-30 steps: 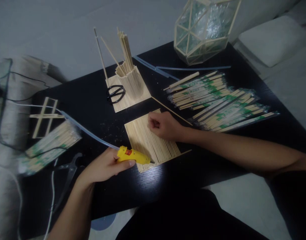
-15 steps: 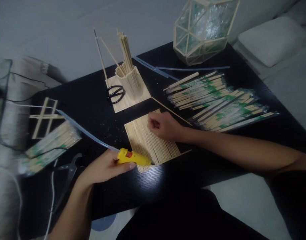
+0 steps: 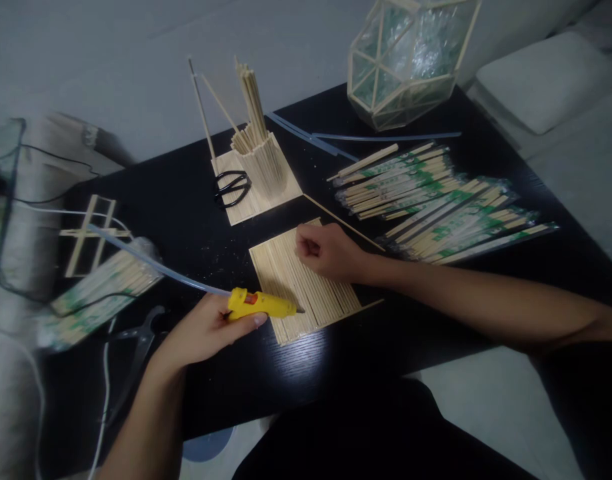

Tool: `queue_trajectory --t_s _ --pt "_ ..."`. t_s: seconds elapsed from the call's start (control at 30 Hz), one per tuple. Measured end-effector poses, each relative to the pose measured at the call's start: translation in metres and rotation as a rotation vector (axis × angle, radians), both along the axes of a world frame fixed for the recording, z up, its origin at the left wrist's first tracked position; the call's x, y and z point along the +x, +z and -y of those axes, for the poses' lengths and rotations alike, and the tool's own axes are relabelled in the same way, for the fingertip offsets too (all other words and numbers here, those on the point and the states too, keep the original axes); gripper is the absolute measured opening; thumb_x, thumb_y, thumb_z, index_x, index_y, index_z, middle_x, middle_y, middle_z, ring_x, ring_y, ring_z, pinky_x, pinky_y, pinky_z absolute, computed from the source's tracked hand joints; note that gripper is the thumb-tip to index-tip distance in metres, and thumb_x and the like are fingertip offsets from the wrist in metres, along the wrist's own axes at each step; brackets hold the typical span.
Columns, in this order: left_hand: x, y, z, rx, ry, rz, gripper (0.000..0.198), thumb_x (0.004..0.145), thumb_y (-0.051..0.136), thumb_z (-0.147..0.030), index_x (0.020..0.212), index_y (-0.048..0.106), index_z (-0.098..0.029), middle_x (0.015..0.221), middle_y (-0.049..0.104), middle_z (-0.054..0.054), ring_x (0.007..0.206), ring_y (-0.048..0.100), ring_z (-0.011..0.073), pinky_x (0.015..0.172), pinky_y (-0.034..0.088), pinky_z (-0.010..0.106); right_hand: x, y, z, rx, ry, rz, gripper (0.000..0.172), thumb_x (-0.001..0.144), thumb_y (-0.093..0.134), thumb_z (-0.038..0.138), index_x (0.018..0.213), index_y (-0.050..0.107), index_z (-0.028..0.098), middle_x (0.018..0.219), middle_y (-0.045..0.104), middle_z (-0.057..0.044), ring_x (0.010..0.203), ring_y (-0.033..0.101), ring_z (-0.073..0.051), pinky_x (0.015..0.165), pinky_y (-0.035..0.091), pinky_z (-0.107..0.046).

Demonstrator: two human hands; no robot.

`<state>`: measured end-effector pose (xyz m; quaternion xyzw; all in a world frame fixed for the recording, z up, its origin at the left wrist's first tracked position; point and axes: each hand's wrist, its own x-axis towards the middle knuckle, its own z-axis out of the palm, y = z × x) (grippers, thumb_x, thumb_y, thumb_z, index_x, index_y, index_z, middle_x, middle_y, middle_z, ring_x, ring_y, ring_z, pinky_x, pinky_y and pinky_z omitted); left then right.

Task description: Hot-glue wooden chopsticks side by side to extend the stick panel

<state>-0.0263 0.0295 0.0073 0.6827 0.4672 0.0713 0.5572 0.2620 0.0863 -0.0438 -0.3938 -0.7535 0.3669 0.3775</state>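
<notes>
My left hand (image 3: 211,330) is wrapped round a yellow glue gun (image 3: 261,305), its nozzle pointing right over the lower part of a panel of wooden sticks (image 3: 286,277). A long translucent glue stick (image 3: 156,265) trails from the gun's back end to the left. My right hand (image 3: 326,253) rests on the panel's upper right part, its fingers curled closed; what they hold, if anything, is hidden. One thin stick lies along the panel's lower edge and juts out past its right corner.
Behind the panel, a stick-walled cup (image 3: 266,167) full of sticks stands on a square base beside black-handled scissors (image 3: 232,189). Wrapped chopsticks (image 3: 436,200) lie right, a framed geometric shape (image 3: 406,67) behind. Pliers (image 3: 141,340), a chopstick pack (image 3: 103,293) and cables lie left.
My left hand and the glue gun have moved slightly up and left, taking the nozzle away from the panel's lower edge. The glue stick's far end has shifted left. My right hand has stayed put.
</notes>
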Motion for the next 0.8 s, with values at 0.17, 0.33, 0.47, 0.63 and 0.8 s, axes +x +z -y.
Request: queue_trajectory --t_s 0.17,0.33,0.47,0.63,0.8 --pt "0.0022 0.003 -0.0013 0.085 0.097 -0.034 0.034 0.096 0.072 -0.042 0.074 0.072 -0.017 0.059 0.059 -0.003 0.048 0.05 0.009 0.043 0.04 0.018 -0.0002 -0.0002 -0.0008 0.003 0.004 -0.007 0.021 0.081 0.056 0.007 0.074 0.045 0.023 0.063 0.047 0.008 0.057 0.043 -0.009 0.061 0.031 -0.025" --pt "0.003 0.0025 -0.0024 0.148 0.185 -0.111 0.04 0.094 0.071 -0.048 0.069 0.07 -0.017 0.054 0.061 -0.002 0.044 0.053 0.0104 0.041 0.04 0.019 -0.0006 0.0009 -0.0012 -0.015 -0.002 0.002 0.022 0.081 0.056 0.007 0.074 0.044 0.023 0.064 0.049 0.008 0.058 0.043 -0.01 0.061 0.031 -0.025" --pt "0.0048 0.0017 -0.0046 0.248 0.248 -0.17 0.038 0.093 0.071 -0.047 0.07 0.072 -0.017 0.048 0.059 -0.003 0.042 0.053 0.0111 0.041 0.038 0.019 -0.0004 0.0017 -0.0013 -0.012 -0.007 0.009 0.021 0.08 0.056 0.007 0.074 0.044 0.024 0.064 0.049 0.007 0.059 0.043 -0.01 0.062 0.03 -0.026" --pt "0.0078 0.0005 -0.0072 0.329 0.296 -0.225 0.045 0.094 0.068 -0.052 0.063 0.07 -0.018 0.044 0.057 -0.002 0.04 0.053 0.0118 0.042 0.037 0.021 -0.0003 0.0009 -0.0013 -0.017 -0.003 0.004 0.022 0.079 0.055 0.007 0.074 0.042 0.024 0.064 0.048 0.008 0.058 0.042 -0.01 0.062 0.03 -0.026" --pt "0.0091 -0.003 -0.0083 0.323 0.341 -0.225 0.046 0.095 0.067 -0.051 0.062 0.068 -0.019 0.045 0.057 -0.003 0.041 0.051 0.0121 0.042 0.037 0.023 -0.0002 -0.001 -0.0013 -0.012 0.006 -0.007 0.021 0.08 0.054 0.007 0.074 0.043 0.024 0.065 0.048 0.008 0.059 0.043 -0.01 0.062 0.03 -0.026"
